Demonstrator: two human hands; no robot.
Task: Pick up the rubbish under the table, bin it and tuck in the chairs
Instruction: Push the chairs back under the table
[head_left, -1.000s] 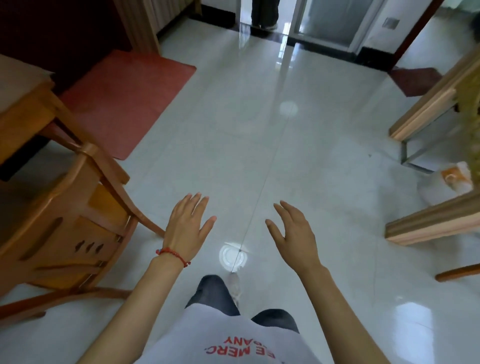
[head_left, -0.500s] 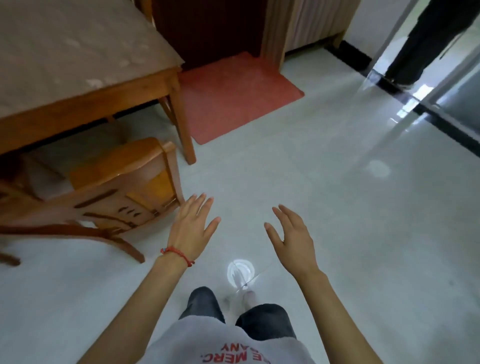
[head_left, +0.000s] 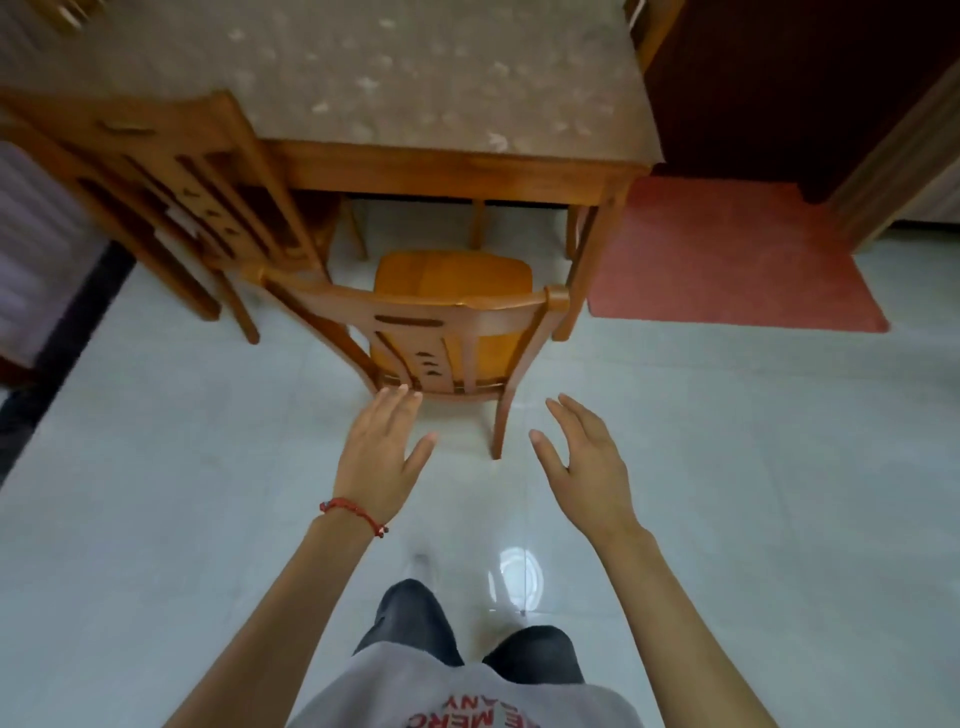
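A wooden chair (head_left: 452, 312) stands straight ahead with its back towards me, its seat partly under the wooden table (head_left: 447, 171). A second wooden chair (head_left: 171, 171) stands at the table's left corner. My left hand (head_left: 382, 452), with a red string at the wrist, is held out empty, fingers straight, in front of the near chair's lower back. My right hand (head_left: 582, 457) is held out empty too, fingers loosely spread, right of the chair's rear leg. No rubbish shows on the floor under the table.
A red mat (head_left: 727, 254) lies on the pale tiled floor right of the table, before a dark doorway (head_left: 769, 88). A dark strip (head_left: 67, 332) runs along the floor at the left. My legs and grey shirt fill the bottom edge.
My view has swung left, from the open floor to the table. The chair now stands square in front of me. Both hands stay out, empty, and have come near the chair.
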